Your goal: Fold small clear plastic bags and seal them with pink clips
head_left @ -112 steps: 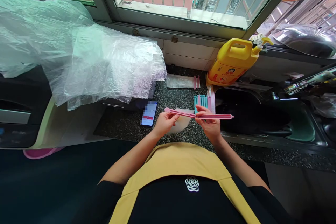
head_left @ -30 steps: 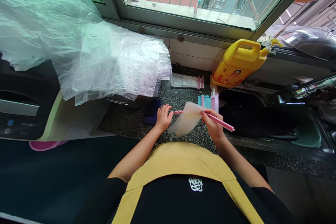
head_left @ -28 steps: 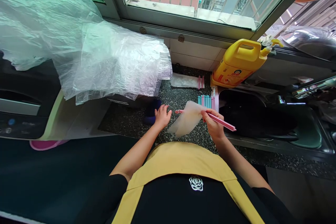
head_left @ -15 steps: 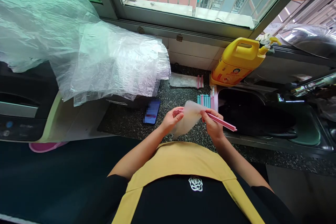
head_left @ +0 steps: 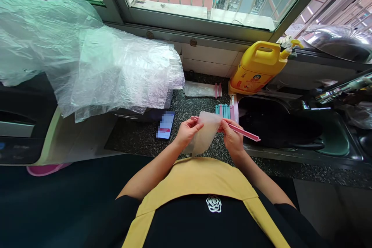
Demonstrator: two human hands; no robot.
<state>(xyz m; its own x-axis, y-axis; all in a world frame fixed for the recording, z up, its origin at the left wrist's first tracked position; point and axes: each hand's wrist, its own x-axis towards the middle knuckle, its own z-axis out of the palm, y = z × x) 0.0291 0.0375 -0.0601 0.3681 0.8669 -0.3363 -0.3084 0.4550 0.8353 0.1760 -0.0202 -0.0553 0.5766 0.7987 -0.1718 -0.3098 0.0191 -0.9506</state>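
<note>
My right hand (head_left: 231, 140) is closed on a long pink sealing clip (head_left: 245, 133) that points out to the right over the sink edge. A small translucent plastic bag (head_left: 205, 135) hangs from the clip between my two hands. With its fingers pinched, my left hand (head_left: 186, 133) grips the bag's left top corner, where the clip's left end shows. Both hands hover just above the speckled dark counter (head_left: 139, 139), close to my body.
A row of teal and pink clips (head_left: 225, 111) lies on the counter behind my hands. A clipped bag (head_left: 202, 90) lies by the wall. A phone (head_left: 165, 124) is to the left, a yellow jug (head_left: 257, 69) and dark sink (head_left: 279, 128) to the right. Crumpled plastic sheeting (head_left: 87, 66) covers the left.
My left hand left the phone on the counter and came back to pinch the bag's left corner at the clip. My right hand kept hold of the clip throughout.
</note>
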